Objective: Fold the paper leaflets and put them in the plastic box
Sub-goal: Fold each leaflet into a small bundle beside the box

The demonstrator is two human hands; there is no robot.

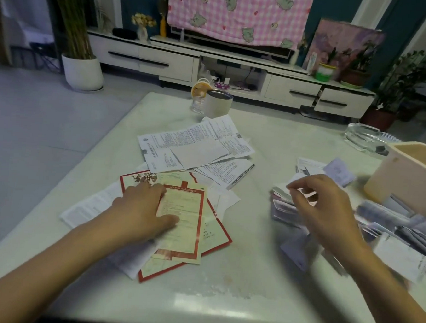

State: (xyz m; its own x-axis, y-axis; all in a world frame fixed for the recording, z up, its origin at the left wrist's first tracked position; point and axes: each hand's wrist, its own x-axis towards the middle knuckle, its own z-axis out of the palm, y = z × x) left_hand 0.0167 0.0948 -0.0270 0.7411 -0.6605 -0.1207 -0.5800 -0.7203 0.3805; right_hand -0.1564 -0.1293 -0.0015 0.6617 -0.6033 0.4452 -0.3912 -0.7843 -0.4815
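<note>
- Seemingly between leaflets: one fold finished, the next sheet being chosen, with a stack of folded leaflets lying right of centre on the desk.
- Pressing down with the left hand, fingers straight and spread, flat on the red-bordered leaflet atop the near heap.
- Hovering with the right hand over the folded stack, fingers curled, thumb close to forefinger; too blurred to tell whether pinching a slip or nothing.
- Next, probably: draw the red-bordered leaflet clear, bring the right hand across, crease it in half.
- Calls for lifting one sheet only, given the papers overlapping beneath.
- Further back at desk centre, well apart from both hands: more unfolded printed sheets.
- At the far right edge, just beyond the right hand: the plastic box, open on top, contents hidden.
</note>
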